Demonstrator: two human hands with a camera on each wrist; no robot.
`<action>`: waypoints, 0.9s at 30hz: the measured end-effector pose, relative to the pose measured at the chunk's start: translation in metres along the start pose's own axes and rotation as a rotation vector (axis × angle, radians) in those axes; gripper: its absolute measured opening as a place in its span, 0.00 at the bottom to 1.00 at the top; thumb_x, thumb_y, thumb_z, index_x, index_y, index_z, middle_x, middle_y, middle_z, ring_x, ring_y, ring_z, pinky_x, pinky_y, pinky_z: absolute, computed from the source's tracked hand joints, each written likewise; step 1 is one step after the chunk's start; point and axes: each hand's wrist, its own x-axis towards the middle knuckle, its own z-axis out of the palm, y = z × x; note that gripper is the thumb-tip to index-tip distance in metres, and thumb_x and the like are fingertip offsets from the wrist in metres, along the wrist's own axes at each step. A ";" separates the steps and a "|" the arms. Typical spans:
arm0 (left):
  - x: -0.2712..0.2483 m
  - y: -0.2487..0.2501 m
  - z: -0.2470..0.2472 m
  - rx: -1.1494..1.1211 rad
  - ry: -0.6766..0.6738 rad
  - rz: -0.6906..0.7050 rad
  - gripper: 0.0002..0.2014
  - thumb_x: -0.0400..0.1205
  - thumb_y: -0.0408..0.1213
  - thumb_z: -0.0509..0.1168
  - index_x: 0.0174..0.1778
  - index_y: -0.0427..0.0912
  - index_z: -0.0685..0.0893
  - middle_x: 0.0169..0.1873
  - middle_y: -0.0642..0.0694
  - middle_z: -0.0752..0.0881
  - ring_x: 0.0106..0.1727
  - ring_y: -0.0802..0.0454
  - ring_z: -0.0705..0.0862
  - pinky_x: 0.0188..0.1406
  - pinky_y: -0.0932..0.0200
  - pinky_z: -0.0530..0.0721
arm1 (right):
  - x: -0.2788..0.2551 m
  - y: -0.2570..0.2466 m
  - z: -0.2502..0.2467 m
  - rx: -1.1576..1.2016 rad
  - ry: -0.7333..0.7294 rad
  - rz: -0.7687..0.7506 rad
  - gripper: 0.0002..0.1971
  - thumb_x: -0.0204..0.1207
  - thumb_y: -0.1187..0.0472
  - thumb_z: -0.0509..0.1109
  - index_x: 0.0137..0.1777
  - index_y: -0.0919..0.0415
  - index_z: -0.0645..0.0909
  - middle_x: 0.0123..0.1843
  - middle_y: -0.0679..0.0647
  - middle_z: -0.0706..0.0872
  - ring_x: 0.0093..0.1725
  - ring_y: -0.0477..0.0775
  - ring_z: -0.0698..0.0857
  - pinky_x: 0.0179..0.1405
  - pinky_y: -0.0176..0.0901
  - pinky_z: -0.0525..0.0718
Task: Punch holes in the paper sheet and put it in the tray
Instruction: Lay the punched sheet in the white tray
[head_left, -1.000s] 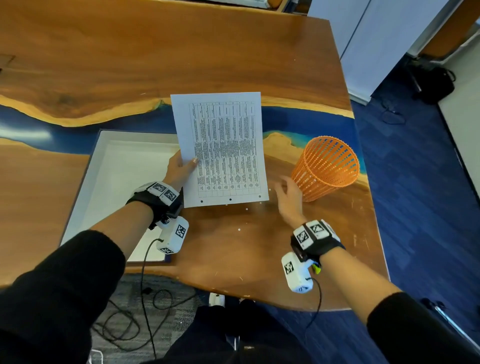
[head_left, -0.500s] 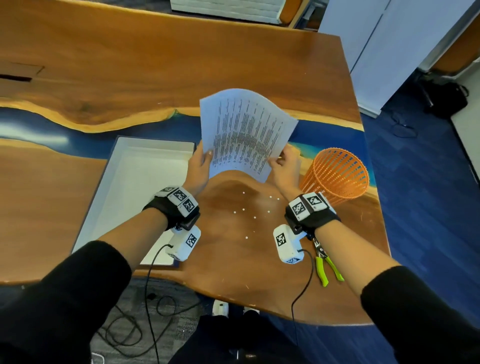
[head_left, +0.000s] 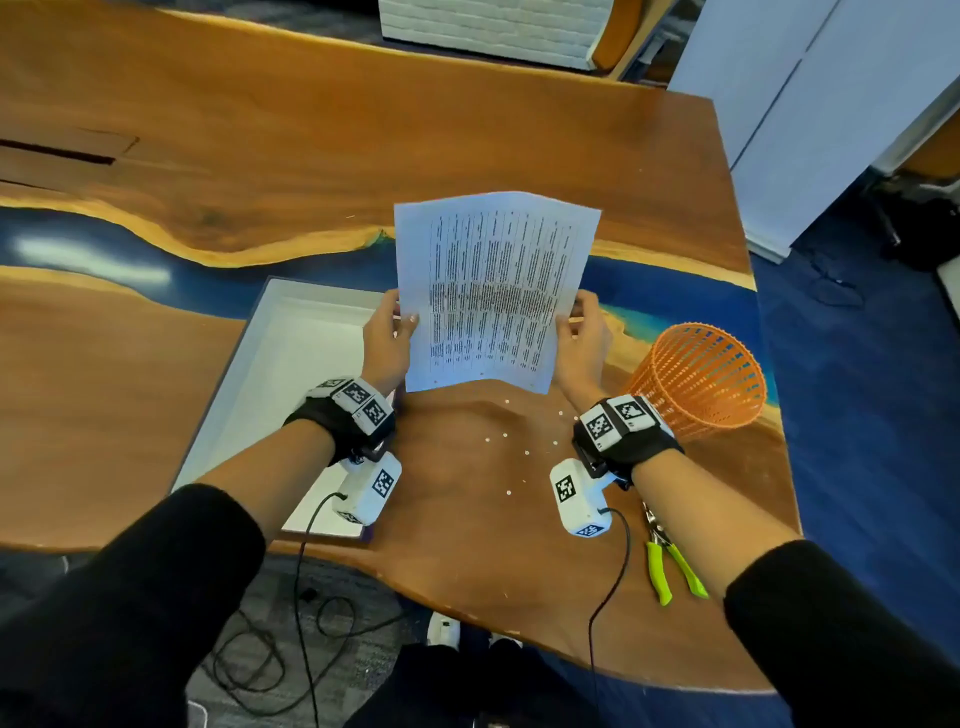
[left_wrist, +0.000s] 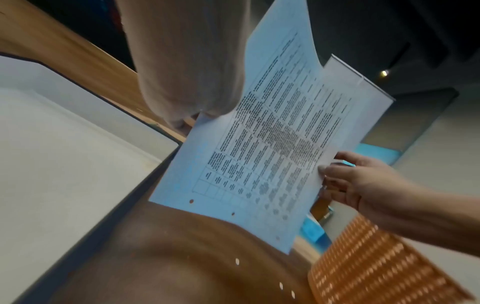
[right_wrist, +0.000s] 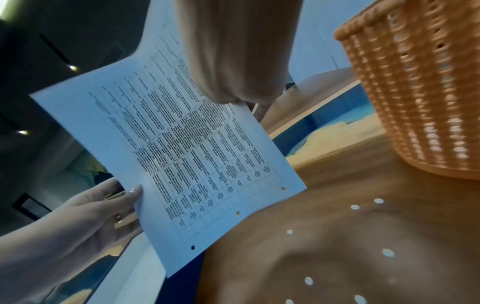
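Observation:
The printed paper sheet (head_left: 493, 291) is held upright above the table, with three punched holes along its near edge (right_wrist: 237, 212). My left hand (head_left: 387, 338) pinches its left edge and my right hand (head_left: 579, 338) pinches its right edge. In the left wrist view the paper sheet (left_wrist: 272, 144) shows my right hand (left_wrist: 345, 179) pinching it; in the right wrist view my left hand (right_wrist: 109, 205) pinches the sheet's other side. The white tray (head_left: 291, 374) lies empty on the table, left of the sheet. The green-handled hole punch (head_left: 670, 566) lies near the front edge, under my right forearm.
An orange mesh basket (head_left: 701, 379) stands right of my right hand. Several small white paper dots (head_left: 524, 452) are scattered on the wooden table (head_left: 260, 130) below the sheet. The table's front edge is close; cables hang below it.
The sheet was lifted off the table and raised upright. My right hand came over and took its right edge, so both hands hold it now; it has straightened from its curl.

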 end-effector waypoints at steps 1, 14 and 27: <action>0.005 0.000 -0.008 -0.007 0.064 -0.021 0.14 0.84 0.28 0.60 0.66 0.30 0.73 0.50 0.42 0.82 0.46 0.48 0.81 0.42 0.61 0.80 | 0.000 -0.011 0.003 0.065 0.012 0.011 0.15 0.78 0.72 0.62 0.64 0.65 0.73 0.42 0.53 0.82 0.36 0.45 0.80 0.34 0.23 0.78; -0.017 -0.072 -0.151 0.375 0.268 -0.291 0.13 0.82 0.22 0.57 0.54 0.29 0.86 0.54 0.29 0.85 0.54 0.31 0.83 0.56 0.45 0.79 | -0.065 -0.033 0.138 0.019 -0.611 0.170 0.09 0.76 0.73 0.66 0.53 0.71 0.84 0.42 0.61 0.86 0.35 0.52 0.82 0.30 0.32 0.80; -0.064 -0.102 -0.179 0.420 0.008 -0.553 0.19 0.85 0.24 0.54 0.73 0.32 0.74 0.74 0.35 0.73 0.73 0.37 0.73 0.70 0.50 0.71 | -0.113 -0.025 0.182 -0.295 -1.164 0.289 0.28 0.80 0.67 0.59 0.80 0.67 0.58 0.67 0.72 0.81 0.24 0.54 0.85 0.37 0.53 0.88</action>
